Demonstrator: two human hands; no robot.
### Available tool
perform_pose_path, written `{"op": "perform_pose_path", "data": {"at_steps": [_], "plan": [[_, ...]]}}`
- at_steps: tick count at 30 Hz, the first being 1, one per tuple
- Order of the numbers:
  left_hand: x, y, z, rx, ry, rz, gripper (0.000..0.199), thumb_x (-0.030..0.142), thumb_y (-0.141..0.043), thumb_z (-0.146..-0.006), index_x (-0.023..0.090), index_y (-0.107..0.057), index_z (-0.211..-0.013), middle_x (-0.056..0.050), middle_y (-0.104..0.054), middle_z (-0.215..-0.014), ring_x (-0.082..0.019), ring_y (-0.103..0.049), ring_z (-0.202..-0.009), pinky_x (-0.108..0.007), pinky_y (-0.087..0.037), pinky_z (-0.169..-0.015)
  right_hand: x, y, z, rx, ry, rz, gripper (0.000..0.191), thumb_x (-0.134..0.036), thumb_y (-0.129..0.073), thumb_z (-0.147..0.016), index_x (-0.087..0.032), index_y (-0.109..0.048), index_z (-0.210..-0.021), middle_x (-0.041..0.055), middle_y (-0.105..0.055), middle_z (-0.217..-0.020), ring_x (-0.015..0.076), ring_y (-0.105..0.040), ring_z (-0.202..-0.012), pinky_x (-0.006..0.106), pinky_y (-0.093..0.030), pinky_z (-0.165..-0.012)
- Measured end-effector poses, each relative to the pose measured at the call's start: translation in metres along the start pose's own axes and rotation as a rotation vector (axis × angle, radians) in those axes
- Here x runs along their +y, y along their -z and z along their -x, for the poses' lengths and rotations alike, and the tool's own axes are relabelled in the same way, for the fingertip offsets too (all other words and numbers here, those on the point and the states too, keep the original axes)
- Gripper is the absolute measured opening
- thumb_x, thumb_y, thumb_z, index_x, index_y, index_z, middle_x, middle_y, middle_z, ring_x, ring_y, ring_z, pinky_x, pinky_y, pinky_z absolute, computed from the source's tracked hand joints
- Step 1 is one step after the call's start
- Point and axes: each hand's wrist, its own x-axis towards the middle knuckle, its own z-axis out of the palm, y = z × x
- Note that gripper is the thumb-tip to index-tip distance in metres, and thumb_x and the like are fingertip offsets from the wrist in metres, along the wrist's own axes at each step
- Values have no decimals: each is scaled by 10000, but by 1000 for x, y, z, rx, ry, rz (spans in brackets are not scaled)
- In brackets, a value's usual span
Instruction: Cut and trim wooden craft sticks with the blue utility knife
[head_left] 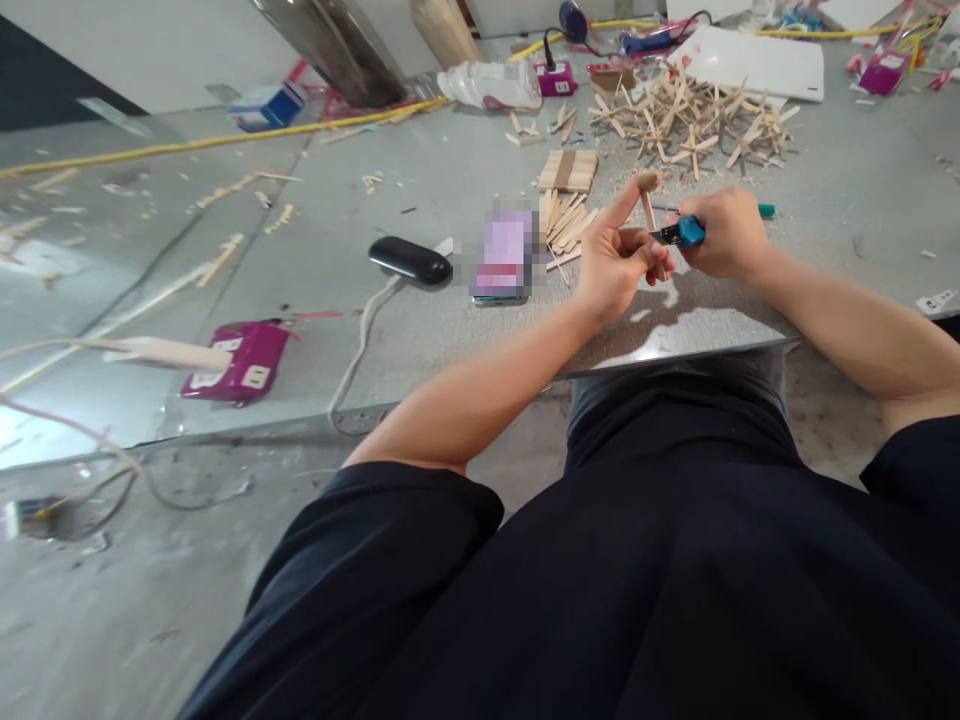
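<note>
My left hand (609, 268) is closed on a wooden craft stick (648, 208), which stands up between its fingers, the index finger stretched along to its top. My right hand (729, 230) is wrapped round a blue utility knife (690, 231). The knife's blade points left and meets the stick or lies close against it; which one I cannot tell. Loose craft sticks (566, 222) lie fanned just left of my left hand, below a banded bundle of sticks (568, 171). Behind my right hand a green-ended, pen-like item (765, 210) sticks out.
A heap of joined sticks (690, 120) lies beyond my hands, near a white panel (757, 62). A phone (504, 256), a black oblong device (411, 260) and a magenta socket block (259, 362) lie leftward. A plastic bottle (491, 84) and yellow cable (225, 143) are at the back.
</note>
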Motion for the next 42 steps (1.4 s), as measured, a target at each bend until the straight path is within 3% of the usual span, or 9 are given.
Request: {"op": "perform_pose_path", "data": {"at_steps": [4, 9, 12, 19, 28, 35, 42], "plan": [[2, 0, -1, -19, -34, 5, 966, 462, -862, -960, 177, -403, -1761, 38, -777, -765, -125, -711, -602, -268, -571, -578, 2, 3, -2, -38, 13, -50, 494, -558, -638, -1027, -264, -408, -704, 85, -670, -724, 253, -622, -830, 419, -341, -788], [7, 0, 0, -40, -47, -30, 928, 410, -872, -955, 224, -448, -1760, 33, -779, -774, -145, -735, -615, -282, -589, -581, 5, 4, -5, -130, 81, -23, 361, -386, -747, -904, -254, -500, -677, 37, -622, -662, 209, -559, -753, 393, -302, -732], [8, 0, 1, -59, -68, -23, 996, 430, -906, -931, 195, -430, -1774, 28, -778, -773, -138, -737, -622, -269, -583, -575, 6, 3, -6, -125, 90, -2, 314, -320, -731, -848, -252, -498, -648, 32, -633, -666, 201, -541, -711, 394, -290, -707], [7, 1, 1, -69, -76, -31, 985, 455, -917, -921, 204, -456, -1755, 35, -777, -759, -131, -724, -606, -267, -581, -566, 9, 5, -6, -113, 64, 33, 347, -425, -708, -901, -263, -480, -695, 92, -739, -767, 275, -656, -820, 423, -348, -752], [9, -2, 3, -43, -35, -50, 1035, 565, -941, -907, 226, -476, -1768, 35, -780, -753, -136, -721, -612, -268, -601, -588, 14, 4, -7, -68, 80, 122, 268, -451, -650, -937, -274, -557, -758, 90, -758, -795, 335, -725, -869, 451, -403, -753], [7, 0, 4, -70, -69, -58, 926, 393, -920, -935, 220, -508, -1746, 43, -764, -721, -137, -719, -607, -266, -595, -606, 13, 5, -8, -144, 51, -19, 201, -294, -742, -888, -256, -592, -760, 90, -774, -829, 313, -721, -900, 435, -381, -794], [12, 1, 10, -101, -62, -63, 821, 258, -889, -908, 195, -585, -1668, 26, -780, -734, -144, -728, -595, -273, -588, -593, 19, 10, -8, -266, 179, 3, 197, -330, -717, -884, -265, -591, -747, 38, -640, -667, 234, -599, -788, 410, -372, -792]]}}
